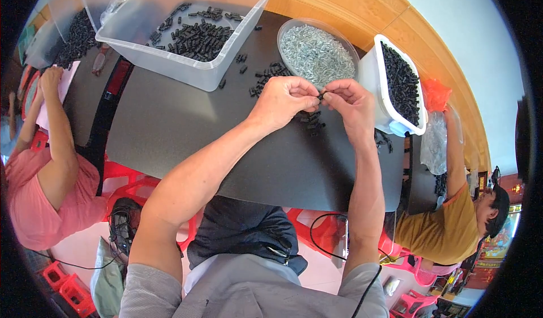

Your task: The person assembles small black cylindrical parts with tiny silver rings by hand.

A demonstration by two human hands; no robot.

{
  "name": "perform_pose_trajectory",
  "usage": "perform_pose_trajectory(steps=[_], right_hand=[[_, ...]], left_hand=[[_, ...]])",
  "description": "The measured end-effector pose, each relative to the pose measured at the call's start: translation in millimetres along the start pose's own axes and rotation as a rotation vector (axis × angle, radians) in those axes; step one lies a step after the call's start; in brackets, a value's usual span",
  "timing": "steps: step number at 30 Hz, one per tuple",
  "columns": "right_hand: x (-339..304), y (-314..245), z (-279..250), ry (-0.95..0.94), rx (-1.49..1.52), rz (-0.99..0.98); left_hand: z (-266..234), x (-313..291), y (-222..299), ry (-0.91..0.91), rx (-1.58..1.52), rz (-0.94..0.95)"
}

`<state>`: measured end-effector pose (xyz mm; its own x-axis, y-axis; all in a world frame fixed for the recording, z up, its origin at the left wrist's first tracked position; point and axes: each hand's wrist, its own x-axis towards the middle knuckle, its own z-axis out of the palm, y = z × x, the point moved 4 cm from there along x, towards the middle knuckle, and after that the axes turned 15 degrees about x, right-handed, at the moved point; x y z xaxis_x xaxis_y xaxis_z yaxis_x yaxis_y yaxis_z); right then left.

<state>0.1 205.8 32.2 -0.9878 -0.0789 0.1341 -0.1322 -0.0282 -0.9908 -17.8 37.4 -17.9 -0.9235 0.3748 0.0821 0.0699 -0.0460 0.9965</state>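
My left hand (284, 102) and my right hand (352, 104) meet over the dark table, fingertips pinched together around a small black plastic piece (321, 96). Most of that piece is hidden by my fingers. Just beyond my hands stands a round clear tub (281, 35) full of small shiny silvery parts (317, 51). Loose black pieces (310, 121) lie on the table beneath my hands, and more black pieces (266, 76) are scattered beyond my left hand.
A large clear bin (206, 77) with black pieces stands at the back left. Right of my hands is a white tub (384, 106) heaped with black pieces. Co-workers sit at both sides: one in a pink shirt (62, 193), one in a mustard shirt (447, 227) beside an orange bag (435, 95).
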Motion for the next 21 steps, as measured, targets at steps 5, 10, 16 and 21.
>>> perform_pose_trajectory(steps=[5,10,16,21], right_hand=[[-1,-4,6,0.048,0.076,0.038],[0,1,-9,0.069,0.071,0.074],[-1,5,-1,-0.005,-0.003,0.161],[-2,2,-4,-0.016,0.0,0.175]], left_hand=[[-1,1,-3,0.009,-0.093,-0.005],[-2,-1,5,0.035,-0.127,0.01],[-2,-2,5,0.038,-0.15,0.038],[-1,-8,24,0.028,0.34,0.263]])
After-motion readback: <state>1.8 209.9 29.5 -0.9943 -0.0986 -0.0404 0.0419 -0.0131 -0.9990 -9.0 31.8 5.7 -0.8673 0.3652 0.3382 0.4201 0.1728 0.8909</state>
